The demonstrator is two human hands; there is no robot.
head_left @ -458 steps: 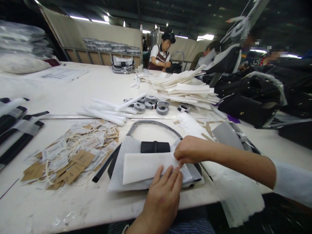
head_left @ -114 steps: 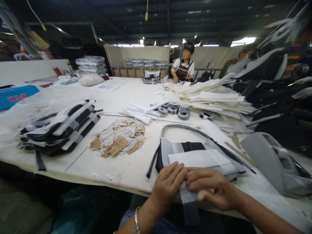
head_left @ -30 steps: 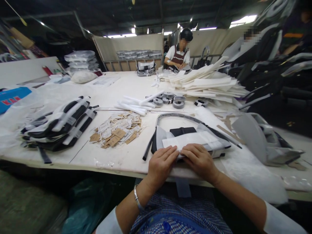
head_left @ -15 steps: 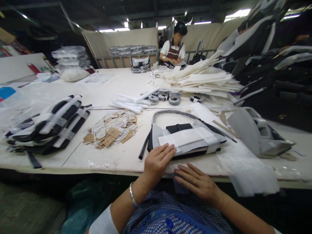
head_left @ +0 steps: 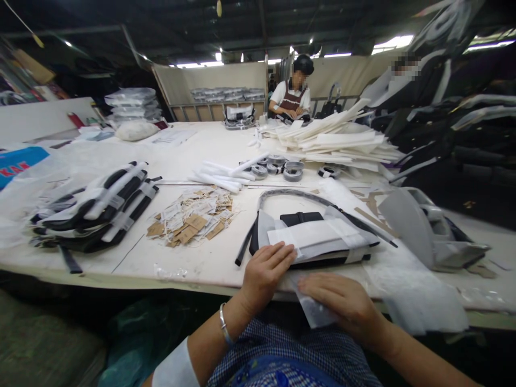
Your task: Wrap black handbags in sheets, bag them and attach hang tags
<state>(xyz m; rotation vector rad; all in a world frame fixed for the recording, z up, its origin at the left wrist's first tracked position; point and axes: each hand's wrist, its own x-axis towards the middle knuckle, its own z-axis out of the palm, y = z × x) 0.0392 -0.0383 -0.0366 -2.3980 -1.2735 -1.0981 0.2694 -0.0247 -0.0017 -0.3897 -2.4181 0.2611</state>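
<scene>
A black bag (head_left: 306, 257) wrapped in grey and white tissue paper (head_left: 310, 234) lies at the near table edge, its grey strap (head_left: 282, 194) arching behind. My left hand (head_left: 266, 271) rests on the near left corner of the wrapping, fingers loosely curled on the white sheet. My right hand (head_left: 342, 301) lies flat, fingers stretched, on a thin white paper flap (head_left: 312, 312) that hangs over the table edge.
A heap of brown and white hang tags (head_left: 193, 215) lies to the left, with wrapped black bags (head_left: 97, 207) beyond. White rolls (head_left: 223, 174), tape rolls (head_left: 282, 167), a pile of white sheets (head_left: 338, 141) and a grey tape dispenser (head_left: 431, 228) are behind. A person works at the far end.
My right hand has moved from the lap up to the table edge and now lies on the hanging paper flap. The left hand stays on the wrapping's corner.
</scene>
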